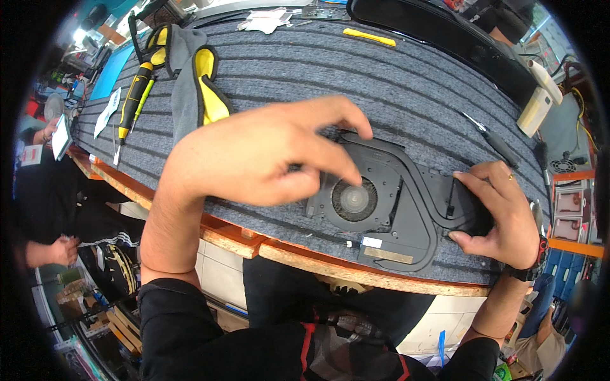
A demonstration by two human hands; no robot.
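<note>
Near: the table edge (305, 260) is bowed across the lower frame. Just beyond, on the grey mat (279, 82), right of centre, a black fan unit (410, 213) is laid, long axis roughly left to right. Its right end is pinched between thumb and fingers of the right hand (505, 213), the nearer one. Nothing is seen held in the left hand (267, 155); its fingers are loosely bent and spread. The unit lies rightward and slightly below them, its round fan (352, 204) overhung by one fingertip; contact cannot be told. Farther: a dark screwdriver (502, 149) is seen at right, a yellow-black driver (132, 98) upper left, a yellow stick (368, 37) top centre.
</note>
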